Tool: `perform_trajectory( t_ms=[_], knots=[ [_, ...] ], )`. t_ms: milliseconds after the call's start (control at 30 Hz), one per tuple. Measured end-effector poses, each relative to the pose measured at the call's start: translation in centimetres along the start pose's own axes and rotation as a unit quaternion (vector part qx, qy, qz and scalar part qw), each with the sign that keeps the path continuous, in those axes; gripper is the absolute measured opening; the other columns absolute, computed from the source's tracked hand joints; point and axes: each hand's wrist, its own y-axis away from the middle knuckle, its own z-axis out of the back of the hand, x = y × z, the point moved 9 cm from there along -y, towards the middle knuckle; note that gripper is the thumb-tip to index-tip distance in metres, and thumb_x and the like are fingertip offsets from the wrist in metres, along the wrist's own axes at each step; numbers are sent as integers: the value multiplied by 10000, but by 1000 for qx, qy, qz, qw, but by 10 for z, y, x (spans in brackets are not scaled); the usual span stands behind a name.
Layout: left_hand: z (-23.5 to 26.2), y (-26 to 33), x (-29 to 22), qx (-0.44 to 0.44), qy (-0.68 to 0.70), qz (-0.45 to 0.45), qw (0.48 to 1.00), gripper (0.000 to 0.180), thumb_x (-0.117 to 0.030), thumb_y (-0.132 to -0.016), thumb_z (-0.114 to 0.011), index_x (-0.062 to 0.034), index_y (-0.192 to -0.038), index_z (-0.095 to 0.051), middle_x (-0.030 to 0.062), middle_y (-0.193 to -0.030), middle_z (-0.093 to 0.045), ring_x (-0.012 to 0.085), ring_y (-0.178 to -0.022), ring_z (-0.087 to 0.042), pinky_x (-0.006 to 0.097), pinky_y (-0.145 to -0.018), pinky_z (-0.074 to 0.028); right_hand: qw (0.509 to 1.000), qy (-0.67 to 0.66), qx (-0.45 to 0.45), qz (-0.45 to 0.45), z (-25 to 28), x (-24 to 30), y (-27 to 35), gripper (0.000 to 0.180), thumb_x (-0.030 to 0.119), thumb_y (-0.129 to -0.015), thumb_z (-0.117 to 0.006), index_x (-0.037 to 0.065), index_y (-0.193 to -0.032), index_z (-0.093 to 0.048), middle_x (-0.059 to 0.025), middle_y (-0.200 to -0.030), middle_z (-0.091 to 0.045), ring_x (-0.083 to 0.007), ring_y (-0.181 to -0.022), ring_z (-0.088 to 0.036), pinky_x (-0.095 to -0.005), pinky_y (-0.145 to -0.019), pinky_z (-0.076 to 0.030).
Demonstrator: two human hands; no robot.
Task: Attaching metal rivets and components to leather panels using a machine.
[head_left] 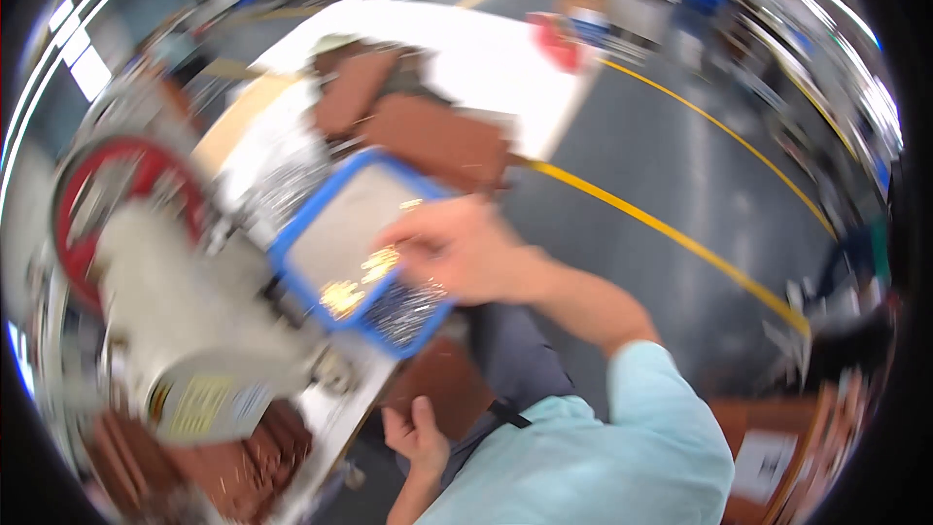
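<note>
My right hand (457, 251) is over a blue-rimmed tray (294, 230), its fingers curled together near small shiny gold-coloured pieces (342, 297). Motion blur hides whatever is between the fingertips. Beside the gold pieces, a smaller compartment of the tray holds many small silver-coloured metal pieces (400, 316). Lower down, my left hand (420, 437) grips the edge of a flat reddish-brown piece (442, 387), thumb and fingers closed at its lower left. That piece lies in front of my body, by the table edge.
At left stands a cream machine (160, 272) with a red-rimmed wheel (68, 224). Brown flat pieces are stacked beyond the tray (437, 136) and below the machine (219, 472). Clear plastic (282, 185) and a red object (556, 42) rest on the white table (476, 63). A brown carton (763, 457) is at lower right.
</note>
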Motion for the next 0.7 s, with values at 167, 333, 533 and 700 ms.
perform_trajectory(
  t_ms=[167, 333, 533, 700],
  knots=[
    [37, 14, -14, 18, -58, 20, 998, 195, -90, -966, -705, 1, -1122, -779, 39, -840, -746, 58, -713, -606, 219, -685, -510, 985, 16, 58, -161, -20, -88, -16, 200, 53, -863, -687, 5, -1041, -765, -165, -917, -765, -272, -824, -755, -363, -776, -592],
    [48, 23, -27, -82, -108, 0, 991, 250, -75, -970, -706, 4, -1202, -750, 37, -855, -744, 52, -693, -582, 204, -657, -484, 970, 106, 218, -29, -107, -109, -56, 230, 54, -834, -738, 18, -1059, -772, -153, -944, -771, -271, -841, -749, -364, -794, -594],
    [60, 29, -11, -122, -33, 77, 989, 318, -61, -987, -687, 27, -1292, -672, 62, -1037, -740, 80, -891, -635, 221, -809, -508, 924, 130, 359, -2, -195, -117, -65, 316, 162, -779, -814, 79, -1083, -795, -136, -993, -747, -271, -873, -735, -380, -813, -585],
    [63, 28, -7, -105, -21, 82, 991, 314, -61, -989, -696, 21, -1291, -666, 53, -1067, -722, 75, -906, -633, 215, -821, -503, 909, 152, 366, 128, -217, -103, -55, 264, 218, -766, -817, 85, -994, -801, -135, -972, -710, -308, -856, -714, -403, -815, -570]
  ],
)
